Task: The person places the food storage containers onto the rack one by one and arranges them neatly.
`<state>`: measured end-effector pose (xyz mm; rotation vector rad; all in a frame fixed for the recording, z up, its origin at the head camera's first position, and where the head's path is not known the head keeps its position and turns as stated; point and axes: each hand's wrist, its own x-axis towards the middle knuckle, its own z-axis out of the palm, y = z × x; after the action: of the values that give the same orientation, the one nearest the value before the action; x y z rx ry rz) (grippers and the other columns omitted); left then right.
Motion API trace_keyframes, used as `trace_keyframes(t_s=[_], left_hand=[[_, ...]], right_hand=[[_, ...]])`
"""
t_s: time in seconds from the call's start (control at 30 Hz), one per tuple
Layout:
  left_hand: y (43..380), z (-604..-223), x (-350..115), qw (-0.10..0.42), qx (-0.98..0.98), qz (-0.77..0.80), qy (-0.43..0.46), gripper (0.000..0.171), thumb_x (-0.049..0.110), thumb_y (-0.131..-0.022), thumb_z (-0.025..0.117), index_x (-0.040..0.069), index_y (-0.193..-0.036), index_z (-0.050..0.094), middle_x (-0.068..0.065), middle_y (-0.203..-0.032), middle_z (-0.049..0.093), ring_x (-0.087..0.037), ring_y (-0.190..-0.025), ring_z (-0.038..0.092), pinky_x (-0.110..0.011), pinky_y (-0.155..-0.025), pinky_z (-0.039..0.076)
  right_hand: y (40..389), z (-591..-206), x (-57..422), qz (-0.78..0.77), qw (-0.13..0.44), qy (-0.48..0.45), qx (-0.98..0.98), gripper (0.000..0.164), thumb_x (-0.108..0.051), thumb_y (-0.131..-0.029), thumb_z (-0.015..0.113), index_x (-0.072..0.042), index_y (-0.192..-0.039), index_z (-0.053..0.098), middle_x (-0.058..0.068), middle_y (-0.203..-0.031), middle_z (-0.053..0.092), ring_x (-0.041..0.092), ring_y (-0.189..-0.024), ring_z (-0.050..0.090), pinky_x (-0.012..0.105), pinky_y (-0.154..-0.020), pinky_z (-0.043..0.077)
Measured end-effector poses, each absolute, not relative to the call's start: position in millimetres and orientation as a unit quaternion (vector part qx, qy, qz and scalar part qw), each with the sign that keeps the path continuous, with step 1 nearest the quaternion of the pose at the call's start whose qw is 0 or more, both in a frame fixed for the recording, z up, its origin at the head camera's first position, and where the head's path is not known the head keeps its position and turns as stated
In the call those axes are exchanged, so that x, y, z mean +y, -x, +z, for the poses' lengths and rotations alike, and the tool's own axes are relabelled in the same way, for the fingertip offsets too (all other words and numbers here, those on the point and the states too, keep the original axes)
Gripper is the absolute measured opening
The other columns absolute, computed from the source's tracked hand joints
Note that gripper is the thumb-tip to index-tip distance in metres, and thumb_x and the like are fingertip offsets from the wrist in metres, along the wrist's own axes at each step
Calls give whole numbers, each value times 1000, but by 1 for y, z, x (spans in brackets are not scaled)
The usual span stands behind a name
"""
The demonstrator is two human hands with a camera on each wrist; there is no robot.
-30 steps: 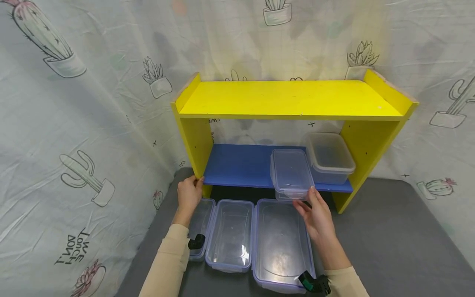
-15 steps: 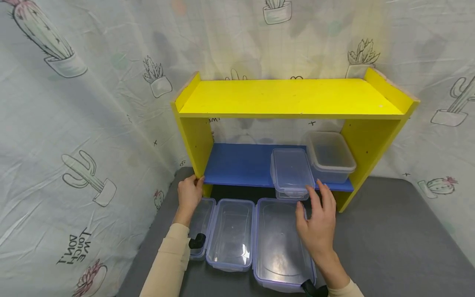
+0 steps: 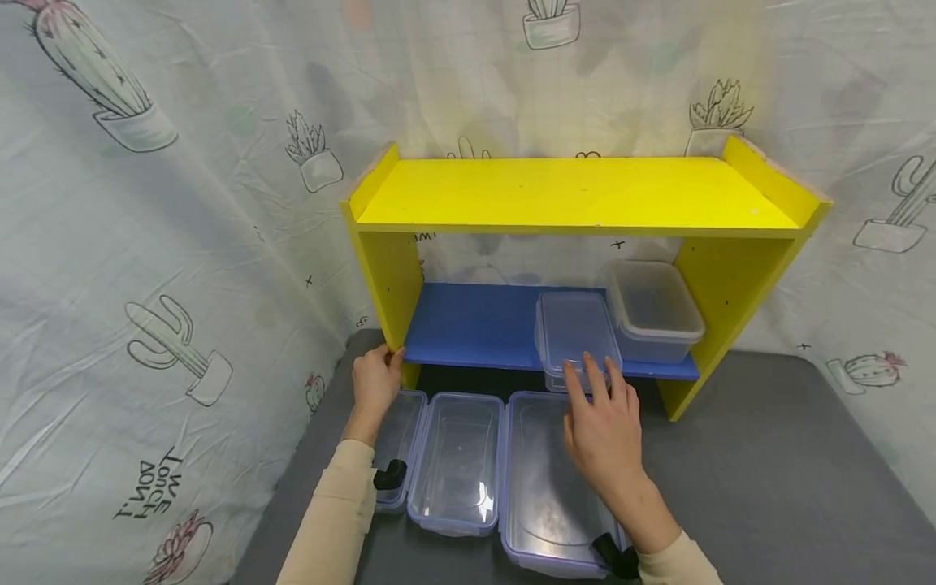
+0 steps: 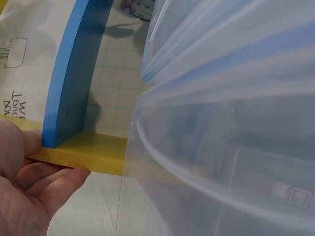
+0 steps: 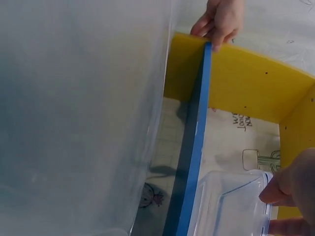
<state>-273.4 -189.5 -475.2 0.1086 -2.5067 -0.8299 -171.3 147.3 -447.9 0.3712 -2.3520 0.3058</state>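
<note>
Your left hand (image 3: 376,382) holds the front edge of the yellow wooden shelf unit's left side panel (image 3: 385,284), a narrow grip with thumb and fingers on either side of it, beside the end of the flat blue board (image 3: 475,325). Your right hand (image 3: 607,439) reaches to a small clear rectangular plastic container (image 3: 576,329), its fingers spread and nearly straight at the near end; how firmly they press, you cannot tell.

The small container sits on the right half of the board, its near end jutting past the board's front edge. At its two o'clock, just beside it, stands a taller translucent box with a whitish lid (image 3: 652,313).

On the dark gray table (image 3: 768,463), three clear lidded containers with bluish rims form a row: a large one (image 3: 548,487) at six o'clock from the small container, a medium one (image 3: 457,463) between seven and eight, and another (image 3: 398,443) at eight, partly behind your left sleeve (image 3: 329,512). A white cactus-print sheet (image 3: 241,203) hangs behind at twelve o'clock.
</note>
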Motion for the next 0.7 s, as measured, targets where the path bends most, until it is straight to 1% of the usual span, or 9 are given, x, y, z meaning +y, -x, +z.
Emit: trace_keyframes(t_s=[0.1, 0.23, 0.4, 0.7], left_hand=[[274, -475, -190, 247, -919, -304, -40, 29, 28, -95, 64, 1, -86, 71, -13, -66, 68, -25, -54, 58, -39, -55, 47], [273, -474, -190, 247, -920, -302, -38, 29, 28, -95, 64, 0, -87, 71, -13, -67, 68, -25, -54, 58, -39, -55, 46], [274, -474, -190, 249, -920, -301, -36, 29, 27, -95, 64, 0, -86, 71, -13, -66, 67, -25, -53, 57, -38, -54, 46], [275, -477, -191, 254, -918, -302, -38, 29, 27, -95, 64, 1, -83, 70, -13, -66, 68, -25, -53, 58, -40, -55, 47]], right_hand=[[176, -446, 149, 106, 350, -140, -920, 61, -3, -73, 67, -10, -133, 57, 21, -136, 53, 48, -127, 44, 63, -85, 45], [182, -445, 150, 100, 331, -134, -929, 63, -3, -73, 69, -11, -135, 56, 20, -139, 51, 47, -130, 42, 61, -80, 47], [188, -444, 150, 86, 316, -131, -936, 64, -3, -75, 68, -10, -137, 54, 21, -140, 50, 47, -130, 41, 60, -78, 49], [199, -441, 150, 86, 296, -122, -944, 69, -4, -74, 69, -10, -140, 50, 20, -144, 46, 46, -133, 39, 59, -78, 50]])
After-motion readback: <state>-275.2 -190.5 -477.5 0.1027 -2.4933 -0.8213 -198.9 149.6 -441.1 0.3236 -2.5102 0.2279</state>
